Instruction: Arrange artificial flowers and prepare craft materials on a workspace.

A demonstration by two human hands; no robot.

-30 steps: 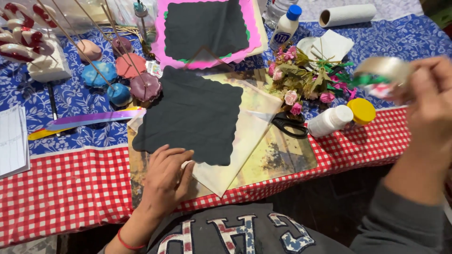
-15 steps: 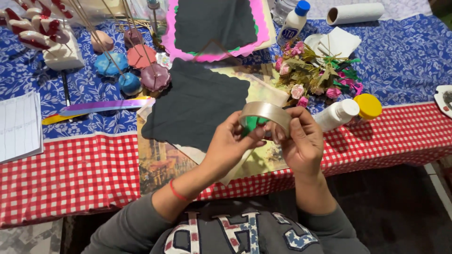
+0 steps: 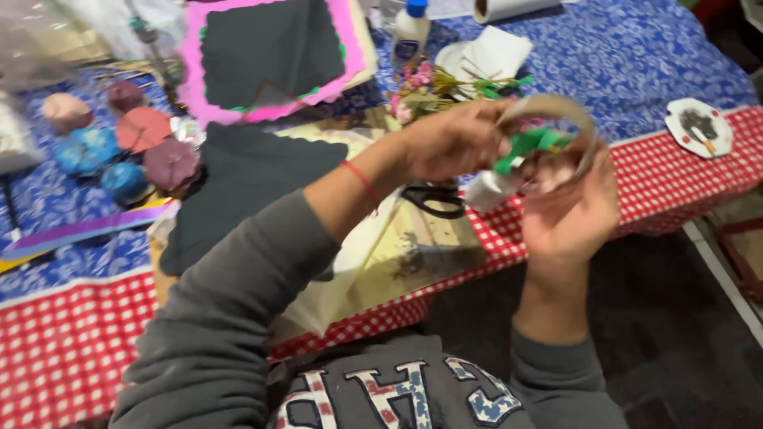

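While your left hand [image 3: 449, 143] pinches the top of the tape roll [image 3: 556, 119], your right hand [image 3: 568, 210] cups it from below, fingers curled, ring standing upright between them.

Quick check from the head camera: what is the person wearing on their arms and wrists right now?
Both arms wear grey sweatshirt sleeves pushed up the forearms. The left hand has a thin red band at its wrist. The right hand shows no band, glove or ring that I can make out.
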